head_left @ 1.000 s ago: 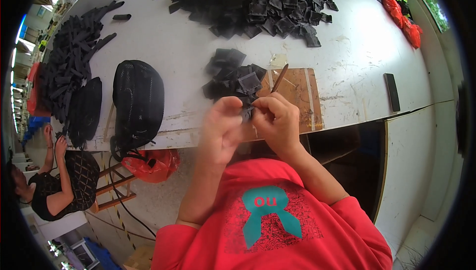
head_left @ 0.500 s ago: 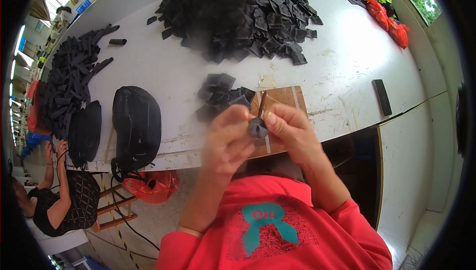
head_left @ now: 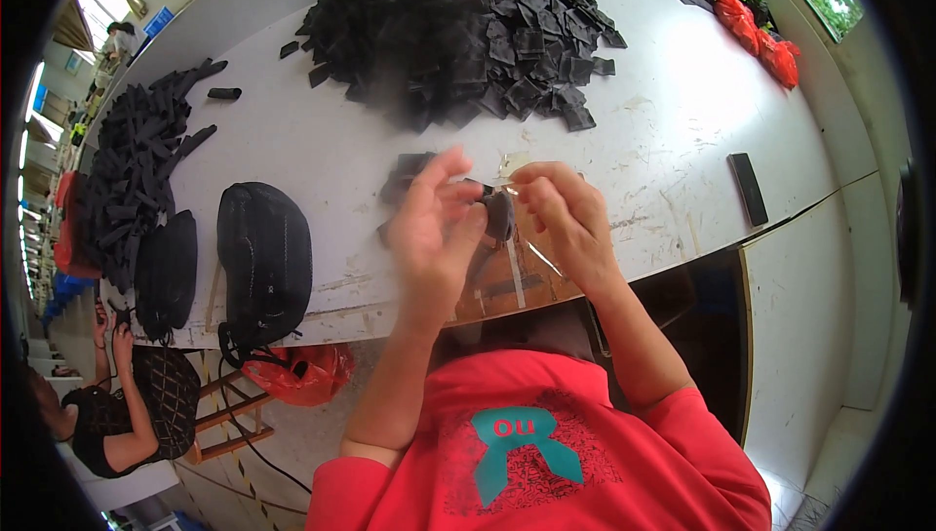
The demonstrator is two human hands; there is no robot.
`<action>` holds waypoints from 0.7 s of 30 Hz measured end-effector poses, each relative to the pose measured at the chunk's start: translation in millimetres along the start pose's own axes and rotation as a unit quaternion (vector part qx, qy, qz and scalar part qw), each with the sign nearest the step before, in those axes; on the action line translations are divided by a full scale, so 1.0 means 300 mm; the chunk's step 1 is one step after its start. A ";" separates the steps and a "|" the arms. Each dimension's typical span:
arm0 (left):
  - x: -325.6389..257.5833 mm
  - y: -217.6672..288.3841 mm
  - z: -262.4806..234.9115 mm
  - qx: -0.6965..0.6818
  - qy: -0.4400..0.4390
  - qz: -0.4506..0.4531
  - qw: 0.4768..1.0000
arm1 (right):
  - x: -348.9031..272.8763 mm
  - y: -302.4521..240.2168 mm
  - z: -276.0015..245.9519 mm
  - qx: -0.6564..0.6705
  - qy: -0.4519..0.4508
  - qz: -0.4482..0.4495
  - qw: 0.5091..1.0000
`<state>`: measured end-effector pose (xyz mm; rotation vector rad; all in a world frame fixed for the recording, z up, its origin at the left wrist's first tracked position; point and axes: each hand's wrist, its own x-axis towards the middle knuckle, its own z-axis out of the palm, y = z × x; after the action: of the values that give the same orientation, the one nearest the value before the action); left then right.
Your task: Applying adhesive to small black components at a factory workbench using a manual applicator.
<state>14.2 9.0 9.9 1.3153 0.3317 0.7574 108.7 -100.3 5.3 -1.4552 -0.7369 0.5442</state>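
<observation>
Between my hands, above the front edge of the white table, is a small black fabric piece (head_left: 500,216). My left hand (head_left: 436,234), partly blurred, has its thumb and middle fingers closed at the piece's left edge, its forefinger raised. My right hand (head_left: 568,219) pinches at the piece's upper right with thumb and forefinger. Something thin and pale shows by its fingertips, too small to name. Under the hands lies a brown board (head_left: 531,282) with pale strips. More black fabric pieces (head_left: 402,180) lie behind my left hand, partly hidden by it.
A big heap of black fabric pieces (head_left: 468,34) covers the table's far middle. Rolled black strips (head_left: 136,160) pile up at left, near two black pouches (head_left: 265,263) (head_left: 168,273). A dark bar (head_left: 748,190) lies at right. Red bags (head_left: 756,39) sit far right. Another person (head_left: 127,404) sits at left.
Both hands have moved up and away from me, with the fabric piece between them. The brown stick that stood up from the piece is no longer plainly seen. More of the board shows.
</observation>
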 end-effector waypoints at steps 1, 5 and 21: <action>0.011 0.005 0.010 0.086 -0.008 0.111 0.990 | -0.018 -0.017 0.002 -0.047 0.082 -0.046 0.994; 0.029 0.035 -0.007 0.113 -0.125 0.067 0.983 | -0.041 -0.051 0.020 -0.115 0.038 -0.156 0.980; -0.040 -0.040 -0.025 -0.153 -0.001 0.004 0.988 | -0.025 -0.018 0.047 -0.262 0.109 -0.293 0.913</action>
<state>4.7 5.9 -5.8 1.0285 0.2001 0.7797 92.8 -96.3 9.2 -1.6389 -1.1337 -0.3032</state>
